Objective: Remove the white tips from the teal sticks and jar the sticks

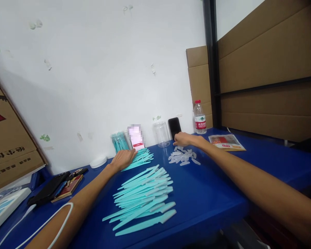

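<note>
My left hand (123, 159) rests at the left edge of the back pile of turquoise eyebrow razors (142, 157), its fingers curled together; what they hold, if anything, is hidden. My right hand (182, 139) is at the back of a heap of small translucent white blade covers (181, 156). Its fingers are bent downward and pinched, and whatever is between them is too small to make out. Closer to me lies a larger spread of turquoise razors (145, 197), their pale blade ends mostly pointing right.
Along the wall stand a jar packed with turquoise razors (120, 141), a lit phone (136, 136), a clear jar (161, 134), a dark phone (174, 127) and a water bottle (200, 119). A white lid (98, 162), a black pouch (49, 188) and a packet (226, 142) lie around. A white cable (67, 207) crosses my left forearm.
</note>
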Demonstrator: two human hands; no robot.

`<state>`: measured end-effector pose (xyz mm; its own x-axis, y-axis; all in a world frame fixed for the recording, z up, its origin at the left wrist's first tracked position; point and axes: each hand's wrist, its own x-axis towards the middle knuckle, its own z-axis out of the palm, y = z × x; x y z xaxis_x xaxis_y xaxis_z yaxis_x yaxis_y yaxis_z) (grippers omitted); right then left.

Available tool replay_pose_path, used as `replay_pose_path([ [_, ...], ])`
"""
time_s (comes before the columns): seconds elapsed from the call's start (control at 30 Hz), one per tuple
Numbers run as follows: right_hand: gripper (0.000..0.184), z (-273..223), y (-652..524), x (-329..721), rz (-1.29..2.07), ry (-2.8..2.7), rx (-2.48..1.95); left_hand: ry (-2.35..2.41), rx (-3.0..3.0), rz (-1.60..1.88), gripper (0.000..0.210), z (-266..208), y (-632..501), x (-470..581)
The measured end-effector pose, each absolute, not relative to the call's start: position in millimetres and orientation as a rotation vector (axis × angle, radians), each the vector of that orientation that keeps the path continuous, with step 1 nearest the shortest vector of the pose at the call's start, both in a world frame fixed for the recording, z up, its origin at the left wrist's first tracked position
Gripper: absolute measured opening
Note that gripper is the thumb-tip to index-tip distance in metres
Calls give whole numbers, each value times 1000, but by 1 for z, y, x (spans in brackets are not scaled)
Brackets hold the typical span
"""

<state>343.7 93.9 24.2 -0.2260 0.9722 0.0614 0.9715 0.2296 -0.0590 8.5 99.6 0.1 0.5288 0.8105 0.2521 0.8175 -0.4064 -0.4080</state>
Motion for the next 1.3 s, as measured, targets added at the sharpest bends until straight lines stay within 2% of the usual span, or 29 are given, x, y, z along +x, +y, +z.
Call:
replay_pose_path([
  [0.13, 32, 20, 98, 342, 4, -2414, -1898, -1295, -2294, -2, 55, 6, 97, 5],
  [0.43, 39, 23, 89, 339, -82, -2411, -1857, -1201, -2313, -96, 49, 23, 75, 9],
  [0.63, 53, 29, 81, 333, -322, -2356, -1783, -1333, -2624, -127, 50, 30, 8, 22],
  [0.93, 34, 29, 80, 333, -255, -2396, -1823, -1526, -2803, -66, 69, 16, -33, 25],
  [1.1, 52, 32, 76, 331, -348, -2327, -1804, -1572, -2759, -216, 61, 13, -31, 17],
  [1.3, 67, 34, 73, 329, -315, -2306, -1829, -1551, -2681, -220, 63, 2, -32, 30],
])
